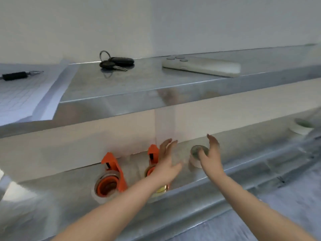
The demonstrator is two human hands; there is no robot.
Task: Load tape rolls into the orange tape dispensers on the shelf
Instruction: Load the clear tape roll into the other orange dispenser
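Observation:
Two orange tape dispensers stand on the lower metal shelf (73, 202). The left dispenser (111, 176) carries a clear tape roll around its orange hub. The second dispenser (153, 154) is partly hidden behind my left hand (166, 164), which hovers over it with fingers spread. A yellowish roll (160, 189) shows under my left wrist. To the right, a white tape roll (195, 156) stands on the shelf; my right hand (211, 155) is open around it, thumb touching its top face, fingers arched above.
On the upper shelf (139, 89) lie a key bunch (115, 62), a white phone (201, 66) face down, and a pen (17, 76) on gridded paper (22, 96). Another white roll (302, 126) sits far right on the lower shelf.

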